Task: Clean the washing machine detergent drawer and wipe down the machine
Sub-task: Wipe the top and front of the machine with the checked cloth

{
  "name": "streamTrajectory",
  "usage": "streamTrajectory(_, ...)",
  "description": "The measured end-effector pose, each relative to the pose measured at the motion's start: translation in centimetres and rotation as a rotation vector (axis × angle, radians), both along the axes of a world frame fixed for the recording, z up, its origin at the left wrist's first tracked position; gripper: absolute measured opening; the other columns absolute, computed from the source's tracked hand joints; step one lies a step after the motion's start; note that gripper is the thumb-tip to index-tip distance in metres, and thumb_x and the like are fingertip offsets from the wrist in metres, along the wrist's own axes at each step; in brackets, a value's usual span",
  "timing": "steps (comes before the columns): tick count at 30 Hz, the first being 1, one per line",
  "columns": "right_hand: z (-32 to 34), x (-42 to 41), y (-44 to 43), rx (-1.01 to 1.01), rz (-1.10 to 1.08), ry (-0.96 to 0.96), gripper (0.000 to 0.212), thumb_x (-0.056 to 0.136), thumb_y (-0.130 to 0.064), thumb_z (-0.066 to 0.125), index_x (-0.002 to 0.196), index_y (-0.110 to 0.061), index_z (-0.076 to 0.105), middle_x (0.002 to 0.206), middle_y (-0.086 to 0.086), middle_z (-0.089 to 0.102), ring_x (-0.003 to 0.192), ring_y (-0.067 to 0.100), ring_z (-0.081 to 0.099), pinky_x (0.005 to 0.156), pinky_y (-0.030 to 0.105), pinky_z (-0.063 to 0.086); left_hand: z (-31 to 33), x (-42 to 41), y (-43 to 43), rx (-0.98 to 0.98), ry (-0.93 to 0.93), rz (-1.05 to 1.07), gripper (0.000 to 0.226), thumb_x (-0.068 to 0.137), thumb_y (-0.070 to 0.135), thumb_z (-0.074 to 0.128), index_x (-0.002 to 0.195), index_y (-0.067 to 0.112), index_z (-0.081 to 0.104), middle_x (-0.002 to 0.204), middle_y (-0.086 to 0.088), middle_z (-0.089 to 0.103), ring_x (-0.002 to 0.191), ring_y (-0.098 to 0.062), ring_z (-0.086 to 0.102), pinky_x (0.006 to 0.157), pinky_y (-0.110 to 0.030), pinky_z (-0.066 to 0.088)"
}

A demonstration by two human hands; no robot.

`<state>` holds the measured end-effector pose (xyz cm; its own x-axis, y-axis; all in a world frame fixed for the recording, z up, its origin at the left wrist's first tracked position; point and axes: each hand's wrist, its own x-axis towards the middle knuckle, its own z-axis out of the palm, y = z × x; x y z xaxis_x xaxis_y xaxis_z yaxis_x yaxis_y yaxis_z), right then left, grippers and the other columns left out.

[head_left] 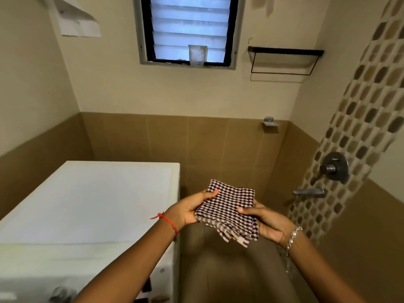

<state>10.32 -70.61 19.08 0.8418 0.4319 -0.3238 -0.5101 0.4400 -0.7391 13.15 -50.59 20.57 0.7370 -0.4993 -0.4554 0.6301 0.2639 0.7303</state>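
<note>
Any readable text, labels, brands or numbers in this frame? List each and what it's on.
No text can be read in this frame.
Paper sheet on the wall: faint marks, too blurred to read.
Washing machine: its front at the bottom edge is blurred, nothing legible.
Checked cloth: pattern only, no text.
Patch on the window: no lettering visible.

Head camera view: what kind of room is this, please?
Probably a bathroom that also holds the laundry: a shower mixer valve and a tap spout on the mosaic-tiled wall, and a white washing machine at the left.
</note>
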Motion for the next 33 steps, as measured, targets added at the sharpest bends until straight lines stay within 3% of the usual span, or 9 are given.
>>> streamTrajectory(3, -1.6, -3.0, 3.4, 0.001, -0.030, 0.030, 0.109, 0.035, 0.012, 0.087, 0.132, -0.006, 0.042, 0.122, 0.025, 0.058, 0.100, 0.038, 0.064, 0.070, 0.045, 0.058, -1.6, -2.9, 3.3, 0.015, 0.035, 0.000, 0.017, 0.095, 0.020, 0.047, 0.101, 0.007, 0.055, 0.075, -0.011, 0.072, 0.081, -0.023, 0.064, 0.063, -0.031, 0.058)
streamTrajectory(6, -3.5, -6.4, 8.7, 0.017, -0.022, 0.077, 0.109, 0.035, 0.011, 0.088, 0.132, -0.006, 0.042, 0.120, 0.026, 0.059, 0.098, 0.039, 0.065, 0.070, 0.045, 0.058, -2.8, -6.0, 7.9, 0.058, 0.079, 0.002, 0.024, 0.097, 0.027, 0.042, 0.096, 0.007, 0.057, 0.071, -0.009, 0.072, 0.074, -0.021, 0.065, 0.066, -0.031, 0.056)
streamTrajectory(8, -4.9, -8.7, 12.0, 0.026, -0.015, 0.106, 0.108, 0.036, 0.013, 0.087, 0.131, -0.006, 0.041, 0.120, 0.027, 0.059, 0.099, 0.040, 0.064, 0.071, 0.046, 0.058, -3.9, -7.7, 11.2, 0.108, 0.098, 0.016, 0.028, 0.097, 0.030, 0.042, 0.100, 0.006, 0.057, 0.083, -0.011, 0.069, 0.080, -0.023, 0.062, 0.075, -0.034, 0.052)
streamTrajectory(13, -7.0, -13.2, 19.5, 0.012, 0.041, 0.157, 0.105, 0.032, 0.011, 0.089, 0.127, 0.001, 0.044, 0.116, 0.028, 0.061, 0.096, 0.038, 0.066, 0.068, 0.043, 0.058, -6.5, -11.5, 18.5, 0.202, 0.032, -0.028, 0.036, 0.097, 0.019, 0.043, 0.132, 0.010, 0.040, 0.110, -0.012, 0.058, 0.095, -0.023, 0.058, 0.090, -0.036, 0.047)
streamTrajectory(16, -7.4, -14.5, 22.6, 0.037, 0.077, 0.202, 0.104, 0.036, 0.014, 0.087, 0.129, 0.003, 0.043, 0.124, 0.030, 0.056, 0.103, 0.041, 0.062, 0.074, 0.047, 0.057, -7.4, -12.7, 22.2, 0.193, 0.035, -0.057, 0.036, 0.095, 0.013, 0.048, 0.130, 0.009, 0.042, 0.120, -0.013, 0.056, 0.102, -0.024, 0.057, 0.093, -0.035, 0.047)
streamTrajectory(20, -7.7, -14.6, 25.0, 0.003, 0.112, 0.194, 0.102, 0.040, 0.015, 0.085, 0.132, 0.002, 0.041, 0.126, 0.029, 0.054, 0.109, 0.041, 0.058, 0.076, 0.048, 0.057, -8.6, -13.2, 25.9, 0.162, 0.125, -0.045, 0.021, 0.096, 0.015, 0.046, 0.111, 0.004, 0.055, 0.102, -0.010, 0.063, 0.089, -0.019, 0.060, 0.090, -0.030, 0.047)
streamTrajectory(27, -9.5, -13.4, 28.3, -0.086, 0.136, 0.195, 0.103, 0.032, 0.012, 0.088, 0.126, 0.002, 0.047, 0.119, 0.026, 0.060, 0.102, 0.039, 0.063, 0.071, 0.041, 0.058, -11.0, -13.6, 29.0, 0.228, 0.151, 0.038, 0.034, 0.095, 0.008, 0.046, 0.129, 0.008, 0.047, 0.126, -0.013, 0.056, 0.109, -0.025, 0.056, 0.099, -0.036, 0.042)
streamTrajectory(30, -10.1, -12.3, 29.7, -0.111, 0.188, 0.213, 0.104, 0.031, 0.012, 0.087, 0.126, 0.002, 0.047, 0.118, 0.026, 0.061, 0.102, 0.038, 0.064, 0.071, 0.041, 0.058, -11.8, -13.5, 30.7, 0.244, 0.209, 0.065, 0.035, 0.094, 0.008, 0.048, 0.128, 0.005, 0.048, 0.108, -0.010, 0.062, 0.095, -0.022, 0.060, 0.098, -0.037, 0.044)
streamTrajectory(33, -10.0, -10.9, 31.2, -0.141, 0.254, 0.206, 0.098, 0.037, 0.015, 0.084, 0.127, 0.001, 0.047, 0.120, 0.026, 0.060, 0.104, 0.039, 0.062, 0.073, 0.040, 0.057, -11.9, -13.3, 32.3, 0.243, 0.253, 0.098, 0.028, 0.094, 0.009, 0.048, 0.120, -0.001, 0.051, 0.099, -0.010, 0.064, 0.089, -0.020, 0.061, 0.086, -0.031, 0.049)
